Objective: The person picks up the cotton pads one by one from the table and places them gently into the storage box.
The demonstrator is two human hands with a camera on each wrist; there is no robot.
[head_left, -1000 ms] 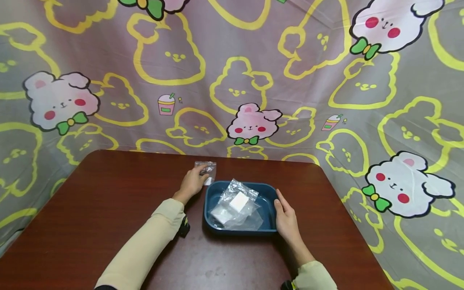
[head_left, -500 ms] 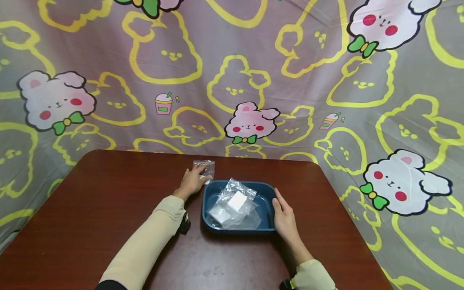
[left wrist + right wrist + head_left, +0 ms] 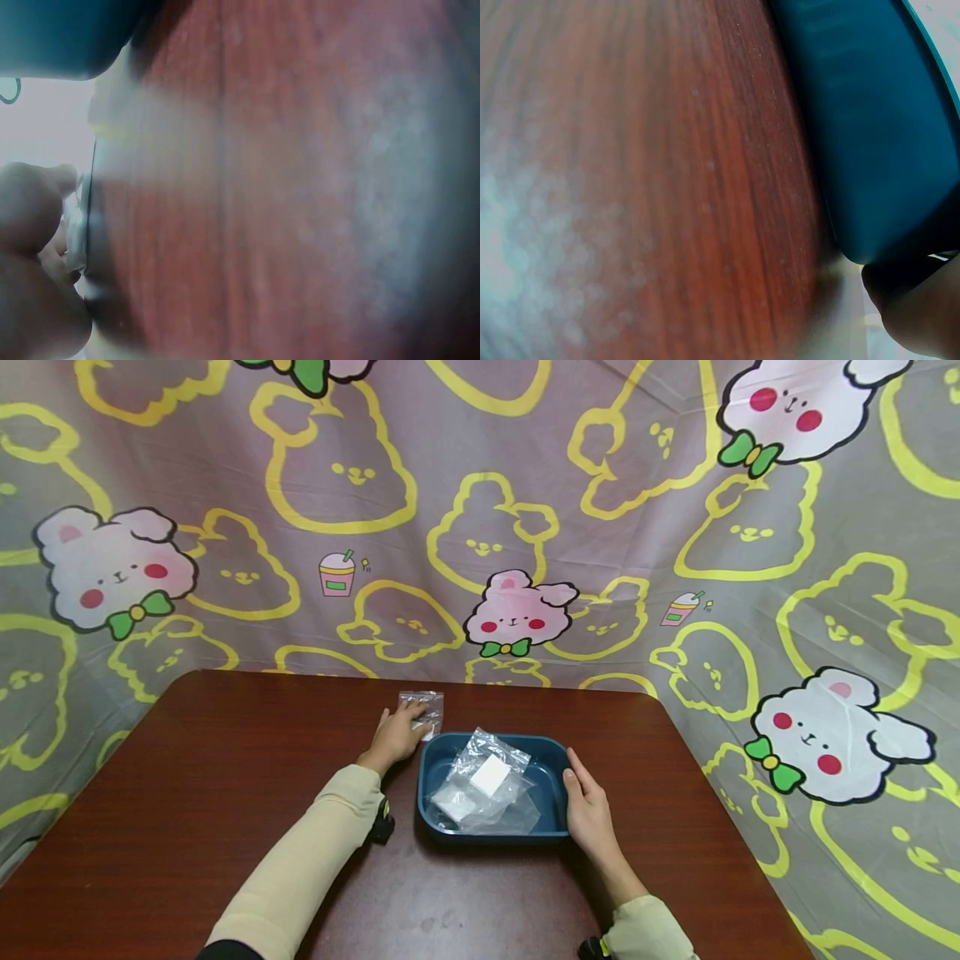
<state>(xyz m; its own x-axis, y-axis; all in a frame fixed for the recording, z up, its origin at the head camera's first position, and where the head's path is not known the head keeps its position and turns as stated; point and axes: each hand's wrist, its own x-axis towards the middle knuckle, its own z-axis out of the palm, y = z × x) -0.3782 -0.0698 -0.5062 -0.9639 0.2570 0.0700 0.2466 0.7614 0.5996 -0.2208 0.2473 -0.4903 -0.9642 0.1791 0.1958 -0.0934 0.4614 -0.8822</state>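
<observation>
My left hand [image 3: 393, 739] lies over a small clear zip bag [image 3: 431, 706] on the table, its fingers extended across the bag and the thumb along its lower side. A thin edge of that zip bag [image 3: 77, 232] shows beside the fingers in the left wrist view. Right of it stands a blue rectangular box [image 3: 553, 793], holding several clear bags with white pieces [image 3: 490, 776] inside. My right hand [image 3: 588, 806] holds the box's right side, thumb at the rim; the other fingers are partly hidden along the outer wall.
A dark red-brown wooden table [image 3: 225, 793] carries everything. Behind and to the right hangs a grey cloth [image 3: 615, 543] printed with cartoon rabbits. The box's upper left corner sits close to the zip bag under the left hand.
The left hand's fingers have spread and settled further over the zip bag. The right hand stays at the box. The whole view has shifted slightly.
</observation>
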